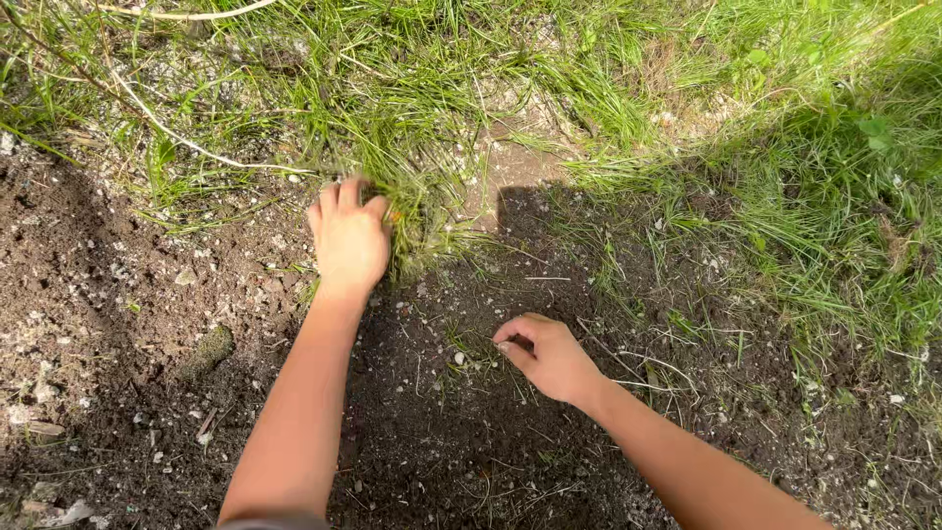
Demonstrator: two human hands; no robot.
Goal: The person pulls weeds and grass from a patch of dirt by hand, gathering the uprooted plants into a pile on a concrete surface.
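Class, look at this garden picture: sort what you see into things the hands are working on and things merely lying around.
In use:
left hand gripping a grass tuft
right hand pinching small sprigs on the soil

Lying about:
dry stem
mossy clod
pale stones

Head camera looks steeply down, close over soil (128,324).

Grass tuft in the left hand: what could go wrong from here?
1. The left hand grips the grass tuft up in the blades, so they may snap and leave roots in the soil.
2. The right hand pinches at small sprigs among pebbles; it could slip or get scraped.
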